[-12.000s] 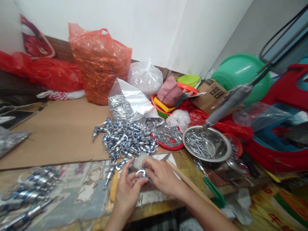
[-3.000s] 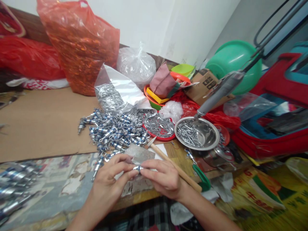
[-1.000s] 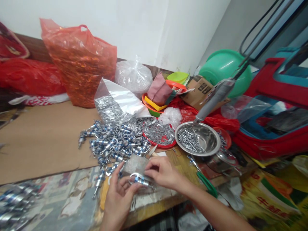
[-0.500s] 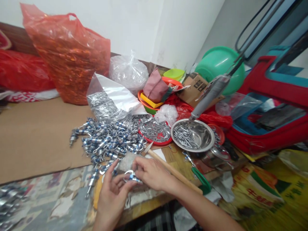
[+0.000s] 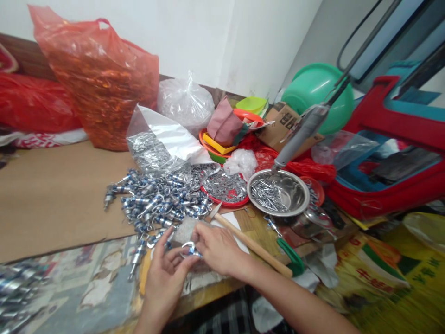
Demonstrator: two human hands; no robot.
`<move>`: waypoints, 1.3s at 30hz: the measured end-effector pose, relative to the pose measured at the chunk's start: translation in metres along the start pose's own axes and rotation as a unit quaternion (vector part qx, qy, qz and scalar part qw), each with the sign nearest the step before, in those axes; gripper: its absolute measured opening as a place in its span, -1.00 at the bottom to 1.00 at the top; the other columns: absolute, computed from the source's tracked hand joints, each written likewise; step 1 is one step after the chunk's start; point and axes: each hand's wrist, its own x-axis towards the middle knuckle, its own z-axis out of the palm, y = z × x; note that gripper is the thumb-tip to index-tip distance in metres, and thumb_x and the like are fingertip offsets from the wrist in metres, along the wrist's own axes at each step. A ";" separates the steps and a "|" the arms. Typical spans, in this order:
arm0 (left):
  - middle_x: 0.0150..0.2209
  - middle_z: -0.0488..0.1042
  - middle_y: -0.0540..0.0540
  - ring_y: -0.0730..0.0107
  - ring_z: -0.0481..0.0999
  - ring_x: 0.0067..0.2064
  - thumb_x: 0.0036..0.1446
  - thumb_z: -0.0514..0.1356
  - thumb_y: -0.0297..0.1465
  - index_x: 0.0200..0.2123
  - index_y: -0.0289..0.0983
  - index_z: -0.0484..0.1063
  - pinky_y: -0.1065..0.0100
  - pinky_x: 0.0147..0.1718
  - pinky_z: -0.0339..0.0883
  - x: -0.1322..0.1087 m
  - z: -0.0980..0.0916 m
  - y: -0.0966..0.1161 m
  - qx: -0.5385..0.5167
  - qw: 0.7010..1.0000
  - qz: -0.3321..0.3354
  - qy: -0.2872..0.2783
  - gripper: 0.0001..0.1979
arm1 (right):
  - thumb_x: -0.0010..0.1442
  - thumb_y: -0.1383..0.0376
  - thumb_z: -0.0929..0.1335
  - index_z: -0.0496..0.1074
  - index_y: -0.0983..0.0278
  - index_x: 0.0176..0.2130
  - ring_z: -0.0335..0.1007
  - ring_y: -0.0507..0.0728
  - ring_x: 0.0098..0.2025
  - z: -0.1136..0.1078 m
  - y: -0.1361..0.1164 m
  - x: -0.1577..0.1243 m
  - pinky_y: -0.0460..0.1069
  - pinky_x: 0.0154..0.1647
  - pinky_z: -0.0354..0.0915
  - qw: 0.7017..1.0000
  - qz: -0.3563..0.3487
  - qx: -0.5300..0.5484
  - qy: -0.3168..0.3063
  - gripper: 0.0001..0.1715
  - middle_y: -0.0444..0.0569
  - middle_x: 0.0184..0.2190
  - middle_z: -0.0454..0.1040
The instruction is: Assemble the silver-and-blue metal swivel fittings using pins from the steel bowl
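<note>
Between my hands is a metal expansion hook bolt [image 5: 192,249] with a curved silver hook and a blue band. My left hand [image 5: 166,273] pinches it from the left with thumb and fingers. My right hand [image 5: 217,247] grips its other end, and the fingers partly hide it. Just behind sits a grey stone-like block [image 5: 185,229]. Beyond that spreads a pile of similar hook bolts [image 5: 163,200]. A hammer [image 5: 255,247] with a wooden handle lies beside my right hand.
A steel bowl [image 5: 295,212] of metal pins and a red tray [image 5: 233,204] of small metal parts stand behind my right hand. A grey handled tool [image 5: 302,137] hangs over the bowl. Near the bowl lies a green-handled piece [image 5: 292,257]. Bags [image 5: 107,88] line the wall.
Both hands stay close together on the hook bolt, which has tilted slightly. The view has shifted a little; nothing else has visibly moved.
</note>
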 end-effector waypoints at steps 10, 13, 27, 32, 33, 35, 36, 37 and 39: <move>-0.52 0.46 0.07 0.43 0.49 -0.42 -0.32 0.35 -0.40 0.08 -0.23 0.03 0.41 -0.36 0.38 0.001 -0.003 0.002 -0.002 0.999 -0.044 -0.018 -0.15 | 0.15 0.29 0.20 0.25 0.23 -0.20 0.31 0.04 -0.41 0.001 0.023 -0.009 -0.11 -0.42 0.13 0.985 0.014 0.137 0.109 -0.83 -0.13 -0.44 0.40; -0.52 0.44 0.08 0.45 0.47 -0.45 -0.33 0.35 -0.41 0.07 -0.27 0.03 0.42 -0.39 0.37 0.001 -0.002 0.001 -0.009 0.999 -0.043 -0.018 -0.15 | 0.10 0.21 0.26 0.23 0.25 -0.08 0.30 0.14 -0.18 0.004 0.063 -0.021 -0.01 -0.20 0.19 0.975 0.071 0.058 0.204 -0.63 0.01 -0.22 0.37; -0.54 0.44 0.09 0.45 0.47 -0.46 -0.35 0.36 -0.43 0.07 -0.26 0.06 0.41 -0.40 0.36 0.001 0.000 0.003 0.011 0.999 -0.035 0.000 -0.14 | 0.21 0.32 0.18 0.11 0.14 0.13 0.37 0.05 -0.31 -0.030 0.039 -0.078 -0.09 -0.30 0.27 0.982 -0.086 -0.033 0.165 -0.52 -0.05 -0.30 0.45; -0.56 0.44 0.10 0.43 0.48 -0.47 -0.36 0.36 -0.44 0.09 -0.25 0.03 0.38 -0.39 0.37 0.000 0.000 0.006 0.011 0.999 -0.036 -0.001 -0.11 | 0.18 0.41 0.19 0.14 0.11 0.12 0.36 0.03 -0.42 -0.017 0.037 -0.079 -0.15 -0.44 0.24 0.981 -0.083 -0.125 0.125 -0.48 -0.09 -0.42 0.44; -0.56 0.44 0.10 0.43 0.48 -0.47 -0.36 0.36 -0.44 0.09 -0.26 0.04 0.38 -0.38 0.37 0.000 0.000 0.007 0.014 0.999 -0.035 0.003 -0.12 | 0.18 0.41 0.18 0.13 0.11 0.12 0.36 0.02 -0.42 -0.014 0.037 -0.079 -0.15 -0.44 0.24 0.981 -0.076 -0.127 0.129 -0.48 -0.08 -0.42 0.44; -0.56 0.43 0.10 0.42 0.49 -0.46 -0.35 0.35 -0.44 0.09 -0.26 0.05 0.37 -0.37 0.37 -0.001 0.000 0.010 0.020 0.999 -0.031 0.008 -0.13 | 0.19 0.39 0.17 0.11 0.13 0.13 0.36 0.03 -0.41 -0.011 0.037 -0.080 -0.13 -0.40 0.26 0.980 -0.061 -0.112 0.152 -0.48 -0.06 -0.40 0.44; -0.56 0.43 0.10 0.42 0.49 -0.46 -0.34 0.35 -0.44 0.09 -0.26 0.05 0.36 -0.37 0.38 -0.001 0.001 0.010 0.022 0.999 -0.029 0.007 -0.14 | 0.20 0.38 0.17 0.11 0.12 0.13 0.36 0.04 -0.40 -0.009 0.036 -0.082 -0.11 -0.38 0.26 0.981 -0.055 -0.104 0.155 -0.49 -0.06 -0.40 0.44; -0.56 0.43 0.10 0.42 0.49 -0.46 -0.33 0.34 -0.43 0.09 -0.26 0.05 0.35 -0.36 0.38 -0.002 0.003 0.010 0.021 0.999 -0.028 0.006 -0.15 | 0.20 0.37 0.17 0.11 0.11 0.13 0.37 0.05 -0.41 -0.008 0.036 -0.083 -0.11 -0.38 0.27 0.983 -0.048 -0.097 0.149 -0.49 -0.06 -0.40 0.45; -0.55 0.43 0.09 0.41 0.49 -0.46 -0.32 0.34 -0.42 0.09 -0.27 0.04 0.33 -0.36 0.38 -0.002 0.006 0.008 0.017 0.999 -0.031 -0.002 -0.14 | 0.19 0.36 0.17 0.12 0.07 0.13 0.39 0.07 -0.40 -0.006 0.037 -0.086 -0.09 -0.40 0.28 0.989 -0.025 -0.085 0.121 -0.49 -0.07 -0.38 0.46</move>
